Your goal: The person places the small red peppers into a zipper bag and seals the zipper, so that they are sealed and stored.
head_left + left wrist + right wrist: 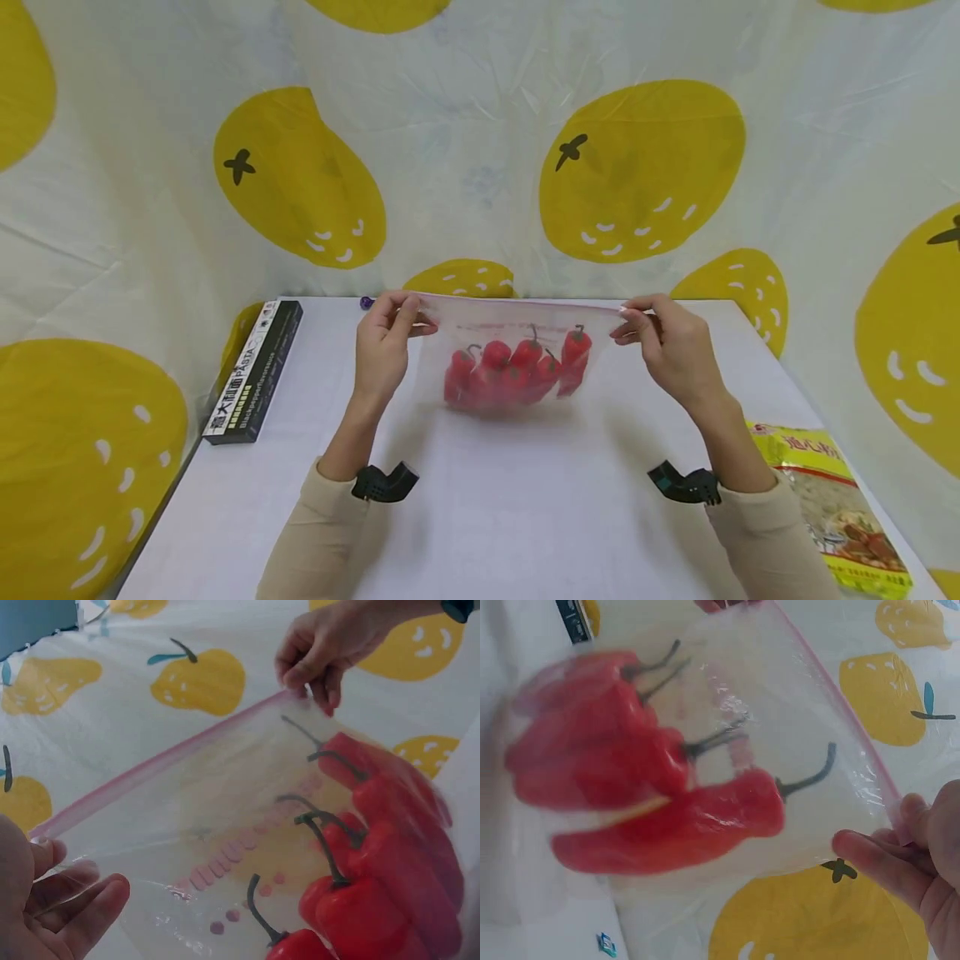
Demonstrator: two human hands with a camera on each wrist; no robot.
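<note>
A clear zip bag [480, 321] with a pink top strip hangs stretched between both hands, over the white table. Several red peppers [513, 371] with dark green stems lie in its lower part. My left hand [385, 337] pinches the bag's top left corner between thumb and fingers. At the opposite top corner my right hand [671, 346] pinches the pink strip. In the right wrist view, the thumb and fingers of the right hand [911, 855] grip the strip's end. Pink printing [240, 851] shows on the bag in the left wrist view.
A black and white pasta box [255, 371] lies at the table's left edge. On the right, partly behind the right forearm, is a yellow food packet [840, 508]. A small purple object [366, 303] sits at the back edge. A fruit-patterned curtain [465, 167] hangs behind the table.
</note>
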